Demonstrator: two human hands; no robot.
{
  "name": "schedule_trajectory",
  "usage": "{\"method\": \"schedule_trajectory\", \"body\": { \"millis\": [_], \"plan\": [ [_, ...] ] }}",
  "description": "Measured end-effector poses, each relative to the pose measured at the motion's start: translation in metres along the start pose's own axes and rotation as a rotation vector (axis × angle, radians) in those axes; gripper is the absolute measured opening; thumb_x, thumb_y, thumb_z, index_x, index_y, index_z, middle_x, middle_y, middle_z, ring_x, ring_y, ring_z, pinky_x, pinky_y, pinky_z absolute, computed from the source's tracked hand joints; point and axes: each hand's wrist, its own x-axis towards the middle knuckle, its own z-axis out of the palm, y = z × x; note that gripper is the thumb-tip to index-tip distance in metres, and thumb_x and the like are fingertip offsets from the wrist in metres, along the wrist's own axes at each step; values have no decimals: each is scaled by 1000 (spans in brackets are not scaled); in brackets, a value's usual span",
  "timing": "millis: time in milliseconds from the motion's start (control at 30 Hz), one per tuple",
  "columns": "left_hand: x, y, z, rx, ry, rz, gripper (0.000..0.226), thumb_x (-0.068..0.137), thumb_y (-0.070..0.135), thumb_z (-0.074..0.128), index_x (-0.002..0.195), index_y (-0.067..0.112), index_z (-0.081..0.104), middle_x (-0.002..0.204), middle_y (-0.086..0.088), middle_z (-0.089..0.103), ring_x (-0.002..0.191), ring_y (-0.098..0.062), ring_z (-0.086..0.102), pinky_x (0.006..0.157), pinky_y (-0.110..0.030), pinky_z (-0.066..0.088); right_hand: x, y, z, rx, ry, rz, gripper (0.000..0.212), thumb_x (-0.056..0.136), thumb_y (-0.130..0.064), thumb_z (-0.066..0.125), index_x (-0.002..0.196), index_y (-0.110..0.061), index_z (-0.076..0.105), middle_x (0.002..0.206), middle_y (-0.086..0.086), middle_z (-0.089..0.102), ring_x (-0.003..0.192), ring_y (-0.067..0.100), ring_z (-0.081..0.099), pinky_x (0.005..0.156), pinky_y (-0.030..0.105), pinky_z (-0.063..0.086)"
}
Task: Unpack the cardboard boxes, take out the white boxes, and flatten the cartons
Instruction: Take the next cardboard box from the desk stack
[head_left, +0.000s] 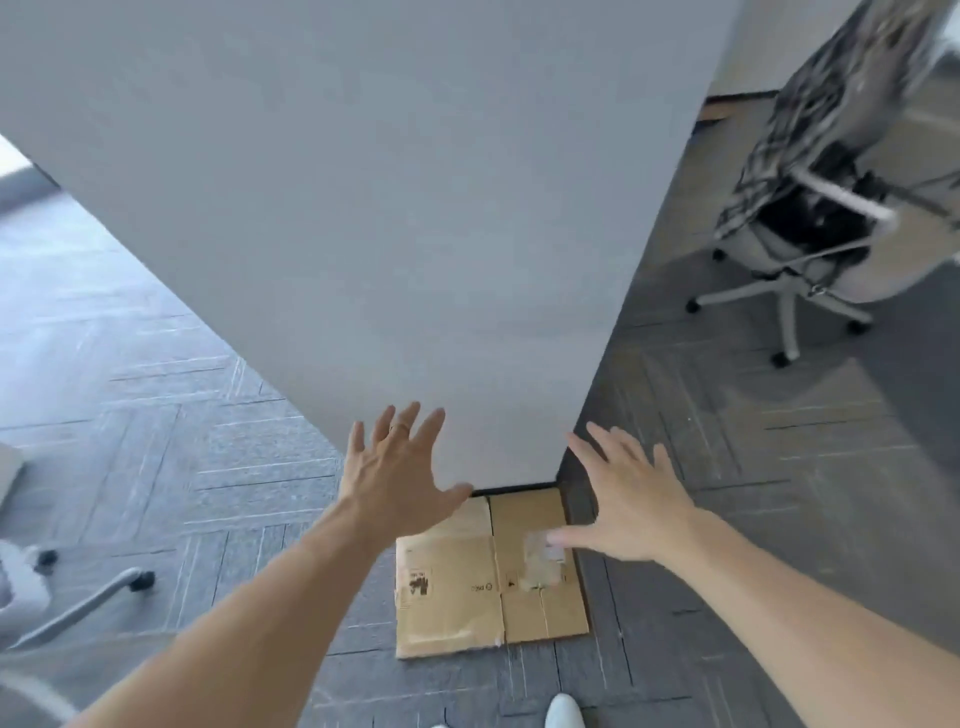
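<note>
So the flattened carton (467, 587) is lying flat on the carpet floor (208, 441), with its far edge butted right up against the foot of a big white pillar (389, 208). Its middle crease runs from the pillar straight back toward the person, and the printed marks on the left half sit sideways. There's a patch of clear tape on the right half. Both hands hang above it, holding nothing. The left hand (397, 478) has its fingers (430, 434) spread wide in front of the pillar's lower corner, though I can't tell if they touch it. The right hand (631, 504) is splayed too, its thumb over the taped patch. A white shoe (563, 712) pokes in just short of the carton's near edge. The pillar blocks everything beyond the carton. An office chair (789, 291) with a plaid shirt (810, 104) draped on it stands well off to the right, and another chair's wheeled base (93, 597) sits to the left. There's open carpet on both sides of the carton.
</note>
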Motion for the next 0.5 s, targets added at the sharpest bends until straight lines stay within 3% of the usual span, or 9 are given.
{"method": "schedule_trajectory", "body": {
  "millis": [233,400,500],
  "plan": [
    [-58,72,-140,29,101,178,102,82,82,53,164,37,12,172,4,15,159,-22,8,129,-49,8,-130,-4,-107,58,203,85,122,74,-87,61,164,-34,-2,174,1,0,160,28,3,123,65,10],
    [-84,106,-170,104,199,352,95,84,82,48,162,35,23,168,4,29,157,-20,21,128,-47,13,-211,-1,-121,147,304,295,109,82,-85,52,164,-32,4,173,2,8,159,27,8,124,65,10],
    [-108,141,-169,179,168,495,95,84,84,46,162,36,24,168,2,29,157,-21,21,129,-51,11,-270,1,-103,182,325,447,108,82,-88,46,164,-32,6,172,2,14,159,25,9,123,68,4]
  ]
}}
